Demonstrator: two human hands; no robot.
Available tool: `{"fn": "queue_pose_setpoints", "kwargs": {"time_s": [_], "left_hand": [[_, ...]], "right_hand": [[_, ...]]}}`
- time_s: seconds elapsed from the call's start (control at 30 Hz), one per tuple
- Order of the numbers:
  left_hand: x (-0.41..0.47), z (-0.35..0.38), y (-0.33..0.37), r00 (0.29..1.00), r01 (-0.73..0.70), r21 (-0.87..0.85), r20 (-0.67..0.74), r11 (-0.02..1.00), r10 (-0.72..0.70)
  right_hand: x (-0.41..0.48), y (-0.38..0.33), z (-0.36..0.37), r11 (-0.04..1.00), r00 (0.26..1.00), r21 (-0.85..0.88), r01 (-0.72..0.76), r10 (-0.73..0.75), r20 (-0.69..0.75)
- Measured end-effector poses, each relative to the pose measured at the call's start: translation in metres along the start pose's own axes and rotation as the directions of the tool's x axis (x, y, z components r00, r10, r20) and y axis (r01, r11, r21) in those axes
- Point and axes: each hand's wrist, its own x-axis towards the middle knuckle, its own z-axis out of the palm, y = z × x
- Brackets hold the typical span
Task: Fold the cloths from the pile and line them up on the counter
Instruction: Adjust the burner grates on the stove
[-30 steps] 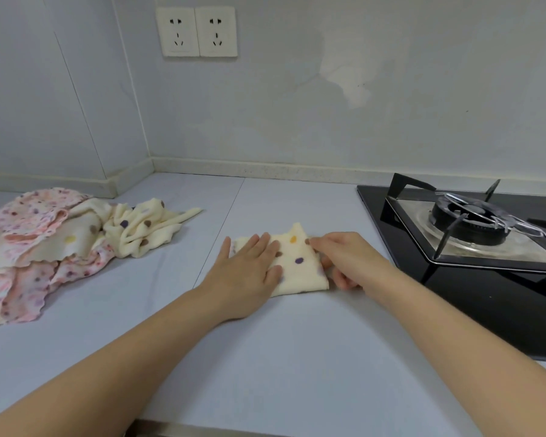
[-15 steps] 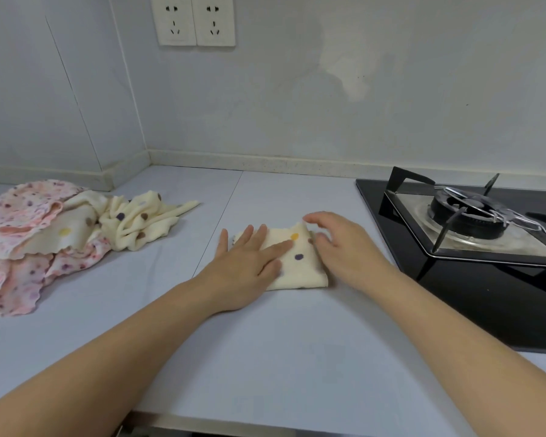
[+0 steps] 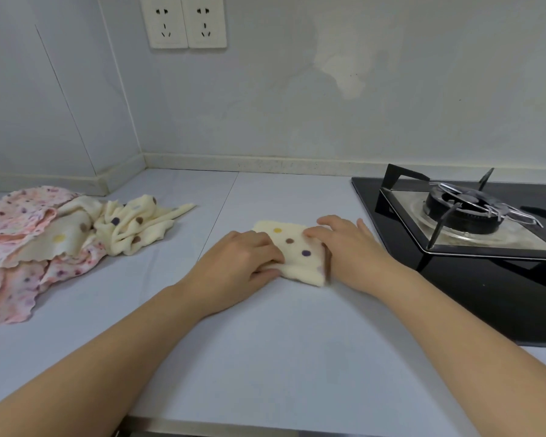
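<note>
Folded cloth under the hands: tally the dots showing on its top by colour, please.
Folded cloth, held between the left hand and the right hand, dots on its top face:
Yellow dot: 1
Brown dot: 1
Purple dot: 1
Total: 3 showing; the hands may cover more.

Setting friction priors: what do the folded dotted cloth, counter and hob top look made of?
Folded cloth: soft matte fabric, probably cotton knit; fuzzy surface, thick rounded fold. Counter: smooth, matte pale slab, laminate or stone, unclear; one seam. Hob top: glossy black, likely glass; shows reflections.
</note>
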Motion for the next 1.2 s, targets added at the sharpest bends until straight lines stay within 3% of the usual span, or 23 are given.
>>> {"fn": "queue_pose_setpoints", "kwargs": {"time_s": [0.17, 0.23, 0.4, 0.53, 0.7, 0.8, 1.0, 1.2], "left_hand": [[-0.005, 0.0, -0.02, 0.954, 0.243, -0.065, -0.166, 0.968, -0.25], [-0.004, -0.004, -0.013, 0.944, 0.275, -0.109, -0.158, 0.955, -0.289], [0.002, 0.004, 0.007, 0.991, 0.112, 0.068, -0.079, 0.991, -0.106], [0.0, 0.008, 0.003, 0.983, 0.14, 0.023, -0.124, 0.99, -0.136], [-0.001, 0.005, 0.009, 0.951, 0.253, -0.118, -0.153, 0.96, -0.269], [0.0, 0.006, 0.009, 0.955, 0.255, -0.081, -0.137, 0.964, -0.264], [-0.002, 0.003, 0.005, 0.945, 0.27, -0.057, -0.176, 0.961, -0.276], [-0.004, -0.002, 0.0, 0.975, 0.128, 0.046, -0.19, 0.991, -0.117]], "right_hand": [[0.001, 0.004, 0.006, 0.967, 0.99, 0.214, 0.139, -0.133, -0.041], [0.003, 0.004, 0.006, 0.96, 0.986, 0.234, 0.156, -0.137, -0.096], [0.005, 0.005, 0.006, 0.948, 0.977, 0.258, 0.187, -0.151, -0.153], [0.003, 0.004, 0.008, 0.922, 0.975, 0.33, 0.203, -0.16, -0.154], [0.003, 0.002, 0.007, 0.895, 0.958, 0.361, 0.262, -0.196, -0.208], [0.004, 0.0, 0.007, 0.885, 0.935, 0.323, 0.337, -0.272, -0.229], [0.008, 0.003, 0.01, 0.933, 0.913, 0.127, 0.335, -0.289, -0.288], [0.009, 0.003, 0.009, 0.947, 0.915, 0.083, 0.31, -0.274, -0.296]]}}
